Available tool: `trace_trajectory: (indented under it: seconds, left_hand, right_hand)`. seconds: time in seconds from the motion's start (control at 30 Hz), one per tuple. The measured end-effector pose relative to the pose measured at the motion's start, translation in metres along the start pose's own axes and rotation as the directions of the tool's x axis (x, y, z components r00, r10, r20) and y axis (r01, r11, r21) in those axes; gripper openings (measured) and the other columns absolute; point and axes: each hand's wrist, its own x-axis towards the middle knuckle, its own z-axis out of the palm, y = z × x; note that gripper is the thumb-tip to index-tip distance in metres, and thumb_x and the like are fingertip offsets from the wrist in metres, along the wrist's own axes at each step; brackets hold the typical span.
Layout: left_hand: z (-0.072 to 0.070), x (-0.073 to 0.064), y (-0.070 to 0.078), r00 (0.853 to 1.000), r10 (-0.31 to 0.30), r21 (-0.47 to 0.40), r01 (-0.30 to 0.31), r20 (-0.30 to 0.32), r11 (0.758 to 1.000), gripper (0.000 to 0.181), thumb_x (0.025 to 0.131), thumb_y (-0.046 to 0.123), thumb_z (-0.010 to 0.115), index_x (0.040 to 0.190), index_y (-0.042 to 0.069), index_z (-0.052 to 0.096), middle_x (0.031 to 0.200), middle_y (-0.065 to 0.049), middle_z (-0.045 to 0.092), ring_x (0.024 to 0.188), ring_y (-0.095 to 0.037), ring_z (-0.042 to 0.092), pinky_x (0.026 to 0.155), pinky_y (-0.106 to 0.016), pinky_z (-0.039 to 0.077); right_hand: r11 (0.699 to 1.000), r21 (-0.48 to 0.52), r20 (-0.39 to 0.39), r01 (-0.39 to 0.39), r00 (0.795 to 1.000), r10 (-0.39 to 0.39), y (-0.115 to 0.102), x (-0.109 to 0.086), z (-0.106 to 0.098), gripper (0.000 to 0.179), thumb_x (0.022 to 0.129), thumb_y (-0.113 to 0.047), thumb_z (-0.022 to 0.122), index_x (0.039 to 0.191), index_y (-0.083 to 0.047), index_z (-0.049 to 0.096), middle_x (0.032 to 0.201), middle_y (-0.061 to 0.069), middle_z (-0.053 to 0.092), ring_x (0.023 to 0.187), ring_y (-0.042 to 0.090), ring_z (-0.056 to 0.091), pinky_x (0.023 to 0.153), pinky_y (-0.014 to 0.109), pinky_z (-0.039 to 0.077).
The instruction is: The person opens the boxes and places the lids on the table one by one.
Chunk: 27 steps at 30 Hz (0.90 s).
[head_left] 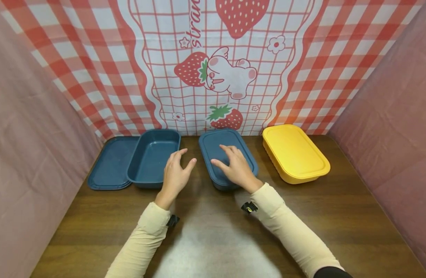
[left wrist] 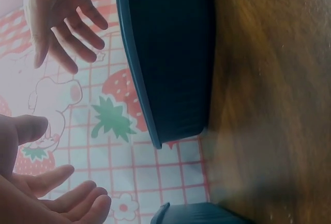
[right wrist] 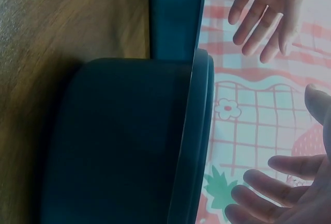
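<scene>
A blue food container with its lid on (head_left: 218,148) stands in the middle of the table. Above it hovers my right hand (head_left: 238,169), fingers spread and holding nothing. My left hand (head_left: 176,173) hangs in the air beside the right wall of an open blue container (head_left: 157,148), its fingers and thumb apart with nothing between them. That container has nothing in it. Both wrist views show the two hands, left (left wrist: 62,193) and right (right wrist: 284,188), raised above the rim level of the lidded container (right wrist: 124,141).
A loose blue lid (head_left: 113,164) lies left of the open container, partly under its edge. A yellow lidded container (head_left: 294,152) stands at the right. Behind everything hangs a strawberry-print cloth (head_left: 230,73), with pink curtains (head_left: 383,116) at both sides of the wooden table (head_left: 338,216).
</scene>
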Motion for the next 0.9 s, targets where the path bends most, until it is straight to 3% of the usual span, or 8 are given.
trace_trajectory:
  seconds: [0.63, 0.9]
  left_hand:
    - [0.018, -0.002, 0.003, 0.999, -0.021, 0.003, 0.021, 0.049, 1.000, 0.053, 0.090, 0.033, 0.068, 0.133, 0.004, 0.056, 0.137, -0.019, 0.054, 0.127, -0.037, 0.051, 0.104, -0.053, 0.041]
    - [0.025, 0.001, 0.002, 0.994, -0.024, 0.016, 0.022, 0.103, 1.000, 0.055, 0.091, 0.034, 0.066, 0.136, 0.005, 0.053, 0.139, -0.019, 0.052, 0.127, -0.036, 0.051, 0.104, -0.054, 0.041]
  right_hand:
    - [1.000, -0.011, -0.017, -0.024, 1.000, 0.024, 0.011, -0.005, -0.010, 0.066, 0.092, -0.040, 0.066, 0.141, 0.000, 0.047, 0.137, 0.024, 0.051, 0.126, 0.041, 0.048, 0.106, 0.054, 0.041]
    - [0.999, -0.030, -0.032, -0.032, 0.999, 0.031, 0.016, -0.006, -0.016, 0.067, 0.092, -0.041, 0.065, 0.142, 0.000, 0.047, 0.135, 0.024, 0.052, 0.124, 0.040, 0.048, 0.105, 0.054, 0.042]
